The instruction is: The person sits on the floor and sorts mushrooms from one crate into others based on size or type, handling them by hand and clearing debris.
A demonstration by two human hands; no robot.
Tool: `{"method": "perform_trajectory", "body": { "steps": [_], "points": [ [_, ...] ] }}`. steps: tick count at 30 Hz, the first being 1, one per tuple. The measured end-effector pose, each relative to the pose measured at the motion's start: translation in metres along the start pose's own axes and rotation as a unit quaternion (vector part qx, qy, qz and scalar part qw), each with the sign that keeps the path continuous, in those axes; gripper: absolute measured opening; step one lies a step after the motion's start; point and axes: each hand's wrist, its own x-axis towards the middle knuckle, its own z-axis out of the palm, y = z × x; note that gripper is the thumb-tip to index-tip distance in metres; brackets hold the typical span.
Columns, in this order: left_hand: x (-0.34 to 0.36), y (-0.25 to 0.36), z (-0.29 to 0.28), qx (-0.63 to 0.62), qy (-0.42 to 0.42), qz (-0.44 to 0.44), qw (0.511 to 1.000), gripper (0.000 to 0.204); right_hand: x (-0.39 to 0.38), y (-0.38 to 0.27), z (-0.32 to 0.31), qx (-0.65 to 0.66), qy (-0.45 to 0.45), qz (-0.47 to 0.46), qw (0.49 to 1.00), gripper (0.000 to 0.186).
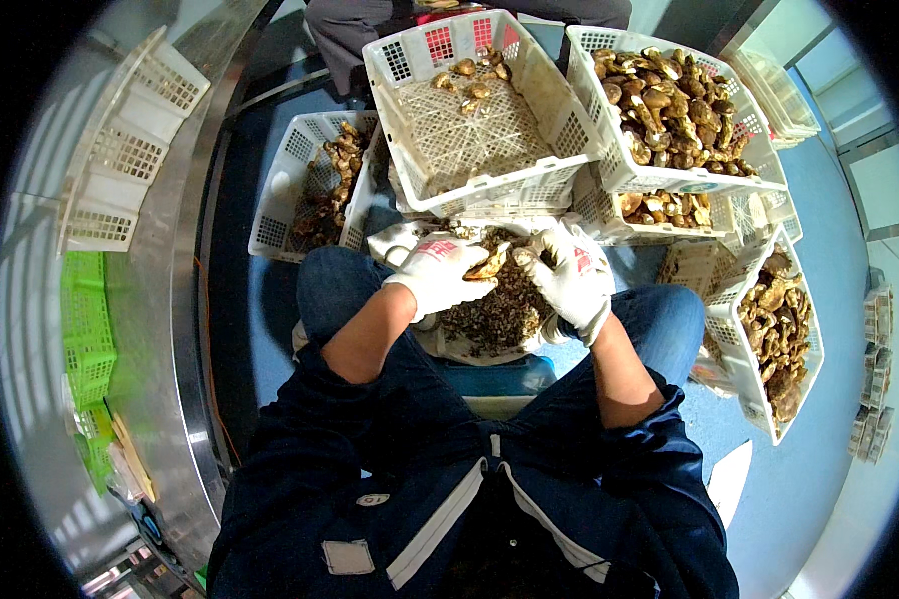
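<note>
While the left hand (438,275) grips a single mushroom (489,262): we find both just on the near side of the near-empty crate (514,178), above a heap of dark scraps (494,319).
Left fingers: closed, with the thumb pressing from the other side, they pinch the tan mushroom, which points toward the right hand (572,270).
Right fingers: curled in toward the thumb, with little gap; we cannot tell whether anything sits between them.
Scraps: spread over a white cloth (388,242) between the knees (659,324), nearer us than the near-empty crate; so thick a heap suggests to us work well under way.
Near-empty crate: a small cluster of mushrooms (477,90) lies toward its far end, the lattice floor mostly bare; we cannot tell whether it is being filled or emptied.
Upper crate: just right of the near-empty crate, this one (624,180) is heaped with brown mushrooms; a lower crate (609,228) beneath it shows more.
Tilted crate: farther right and nearer us than the near-empty crate, this one (734,344) is also well loaded.
Side crate: just left of the near-empty crate, this one (268,215) holds darker pieces (342,170) along one side.
Count so far: we judge plenty handled, one mushroom in progress; which loads are finished and which wait, we cannot tell.
</note>
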Motion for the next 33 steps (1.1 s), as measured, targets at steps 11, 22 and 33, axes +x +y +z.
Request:
{"method": "perform_trajectory", "body": {
  "steps": [11,22,33],
  "points": [
    [0.004,-0.004,0.004,0.037,0.015,0.012,0.999,0.047,0.001,0.0,0.01,0.006,0.034,-0.058,0.998,0.015],
    [0.0,0.007,-0.004,-0.046,0.026,0.01,0.999,0.045,-0.002,0.014,0.014,0.136,-0.002,0.053,0.989,0.024],
    [-0.003,0.007,-0.002,0.015,-0.022,-0.028,0.999,0.046,-0.007,0.04,0.024,-0.026,0.099,-0.015,0.995,0.04]
  ]
}}
